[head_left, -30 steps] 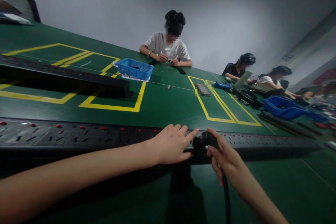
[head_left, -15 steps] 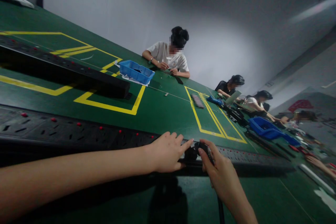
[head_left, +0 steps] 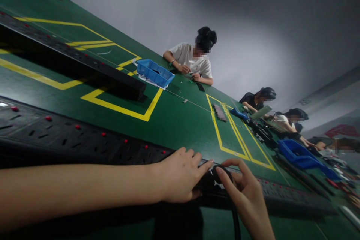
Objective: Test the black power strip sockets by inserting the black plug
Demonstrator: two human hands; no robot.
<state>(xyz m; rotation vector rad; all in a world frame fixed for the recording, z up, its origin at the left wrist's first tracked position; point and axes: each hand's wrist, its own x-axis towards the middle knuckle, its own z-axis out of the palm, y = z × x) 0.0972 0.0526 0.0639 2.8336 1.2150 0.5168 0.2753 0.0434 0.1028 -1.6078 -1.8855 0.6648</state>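
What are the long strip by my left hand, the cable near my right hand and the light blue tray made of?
Long strip: probably hard black plastic, satin, judging by its soft highlights and neat slots; coated metal is possible.
Cable: likely rubber or soft plastic, black and smooth, with a gentle bend.
Light blue tray: looks like smooth plastic, evenly coloured.

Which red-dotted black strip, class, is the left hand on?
The near strip, under the left hand; the far strip lies beyond it, across yellow tape, touched by neither hand.
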